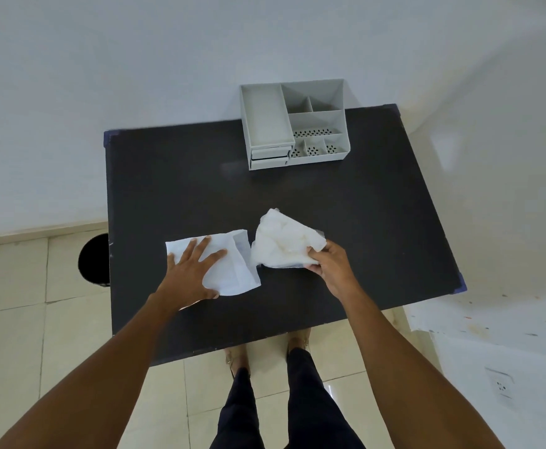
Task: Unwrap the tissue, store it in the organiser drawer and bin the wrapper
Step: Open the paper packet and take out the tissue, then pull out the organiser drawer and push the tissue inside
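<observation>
A flat white wrapper (233,270) lies on the dark table (174,189), slightly left of centre. My left hand (190,270) presses flat on it with fingers spread. Just to its right, my right hand (330,264) pinches the near right edge of a crumpled white tissue (284,241), which is lifted a little off the table; thin clear film shows at its edges. The tissue's left edge touches the wrapper's open end. The grey organiser (317,124) stands at the table's far edge, with small drawers (270,158) on its left front, below a long open tray.
A round black bin (94,259) stands on the tiled floor against the table's left edge. A white wall runs behind the table. My legs and feet show below the near edge. A wall socket (500,385) is low on the right.
</observation>
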